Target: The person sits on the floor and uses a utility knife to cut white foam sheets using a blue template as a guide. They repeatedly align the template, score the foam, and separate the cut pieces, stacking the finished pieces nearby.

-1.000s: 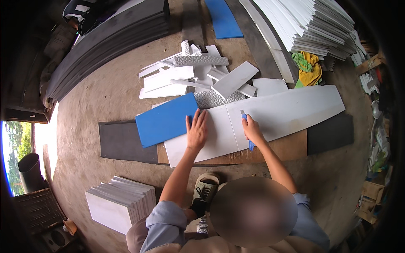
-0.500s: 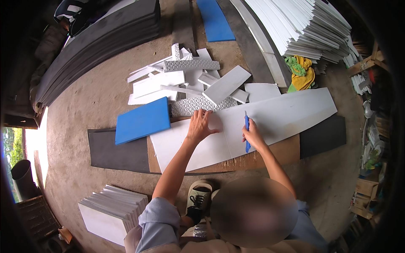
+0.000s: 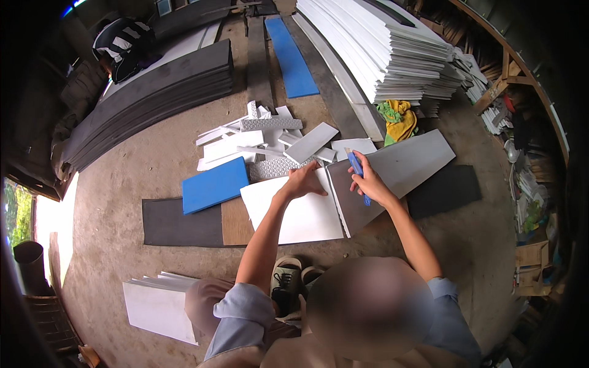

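A long white foam sheet lies across the work boards in front of me, parted along a crosswise line into a bright left piece [image 3: 294, 218] and a shaded right piece [image 3: 402, 165], which slope differently at the gap. My left hand [image 3: 302, 183] grips the left piece at its far edge beside the gap, thumb stretched over its face. In my right hand [image 3: 371, 183] is a blue utility knife [image 3: 354, 162], held upright above the right piece; some of its fingers are spread off the handle. Underneath are a brown board [image 3: 236, 222] and a dark mat [image 3: 178, 222].
A blue foam block [image 3: 215, 185] lies at the left, with white foam offcuts [image 3: 233, 146] beyond. Stacks of dark sheets [image 3: 153, 98] and white sheets [image 3: 362, 49] stand farther off. Yellow-green cloth [image 3: 399, 119] lies at right, white panels [image 3: 159, 310] near left. Another person [image 3: 123, 46] crouches far left.
The sheet has opened along its line, and its right part has tilted into shade. My right hand has raised the knife slightly. The view has shifted, showing more of the far room.
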`<state>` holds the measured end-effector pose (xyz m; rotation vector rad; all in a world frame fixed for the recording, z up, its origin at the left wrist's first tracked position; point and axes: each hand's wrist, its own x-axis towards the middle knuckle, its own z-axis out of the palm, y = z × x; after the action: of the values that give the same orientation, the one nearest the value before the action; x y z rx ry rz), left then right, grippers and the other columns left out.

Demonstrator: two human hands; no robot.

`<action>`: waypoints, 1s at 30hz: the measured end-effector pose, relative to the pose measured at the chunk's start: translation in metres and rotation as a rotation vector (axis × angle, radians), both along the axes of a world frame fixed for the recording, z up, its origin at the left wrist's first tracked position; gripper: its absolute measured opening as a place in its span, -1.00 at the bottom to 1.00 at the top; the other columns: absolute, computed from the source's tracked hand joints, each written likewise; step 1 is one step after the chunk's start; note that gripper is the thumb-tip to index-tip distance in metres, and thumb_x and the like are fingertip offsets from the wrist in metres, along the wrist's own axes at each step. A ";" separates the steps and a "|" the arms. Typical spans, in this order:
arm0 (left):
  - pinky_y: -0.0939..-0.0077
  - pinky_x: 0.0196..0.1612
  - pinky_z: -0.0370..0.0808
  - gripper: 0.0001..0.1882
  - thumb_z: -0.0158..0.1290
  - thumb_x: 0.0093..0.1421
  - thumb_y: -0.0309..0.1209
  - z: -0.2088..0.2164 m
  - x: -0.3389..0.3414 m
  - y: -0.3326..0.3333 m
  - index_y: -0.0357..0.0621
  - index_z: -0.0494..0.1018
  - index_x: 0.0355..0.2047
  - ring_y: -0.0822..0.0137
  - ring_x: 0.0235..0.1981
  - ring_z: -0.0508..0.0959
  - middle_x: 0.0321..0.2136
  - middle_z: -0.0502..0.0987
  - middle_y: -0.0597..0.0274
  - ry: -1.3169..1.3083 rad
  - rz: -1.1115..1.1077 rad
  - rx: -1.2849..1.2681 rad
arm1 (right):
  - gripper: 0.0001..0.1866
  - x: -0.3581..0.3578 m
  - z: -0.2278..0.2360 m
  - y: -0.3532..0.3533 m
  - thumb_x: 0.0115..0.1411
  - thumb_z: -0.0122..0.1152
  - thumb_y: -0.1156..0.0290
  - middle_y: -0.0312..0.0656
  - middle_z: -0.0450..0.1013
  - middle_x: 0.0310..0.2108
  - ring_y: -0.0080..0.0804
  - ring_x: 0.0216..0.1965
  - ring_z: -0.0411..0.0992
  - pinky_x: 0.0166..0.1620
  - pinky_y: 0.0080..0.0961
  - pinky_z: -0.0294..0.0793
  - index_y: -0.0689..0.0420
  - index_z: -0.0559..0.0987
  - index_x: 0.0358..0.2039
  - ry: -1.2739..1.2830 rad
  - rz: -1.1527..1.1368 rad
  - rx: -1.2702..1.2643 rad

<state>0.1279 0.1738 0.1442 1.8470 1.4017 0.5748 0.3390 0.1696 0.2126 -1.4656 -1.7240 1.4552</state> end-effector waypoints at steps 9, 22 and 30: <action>0.29 -0.18 0.11 -0.50 0.23 -0.31 -0.24 0.111 0.068 -0.042 -0.01 0.29 -0.32 0.26 -0.19 0.33 -0.35 0.39 0.32 0.150 0.040 0.713 | -0.30 0.049 0.067 -0.059 0.05 -0.29 0.72 -0.03 0.15 -0.06 -0.49 -0.53 0.38 -0.57 -0.61 0.38 -0.02 -0.20 0.18 0.065 -0.082 0.339; 0.32 -0.23 0.20 -0.51 0.19 -0.23 -0.25 0.054 0.033 -0.065 0.00 0.31 -0.24 0.33 -0.24 0.36 -0.35 0.37 0.35 0.582 -0.027 0.796 | -0.31 -0.001 -0.044 -0.109 0.04 -0.18 0.72 0.03 0.22 -0.12 -0.44 -0.53 0.37 -0.43 -0.52 0.41 0.08 -0.14 0.16 -0.056 -0.090 0.618; 0.35 -0.27 0.24 -0.58 0.20 -0.25 -0.28 -0.009 0.017 -0.096 0.08 0.39 -0.29 0.32 -0.28 0.38 -0.39 0.39 0.35 0.528 0.089 0.660 | -0.69 -0.023 -0.044 -0.114 0.11 -0.09 0.54 0.07 0.42 -0.43 -0.23 -0.56 0.41 -0.51 -0.38 0.39 0.32 0.26 -0.10 -0.223 -0.188 0.619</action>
<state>0.1453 0.0778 0.1349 2.6085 1.7817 0.6800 0.3164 0.0554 0.1691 -1.4161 -1.8735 0.5908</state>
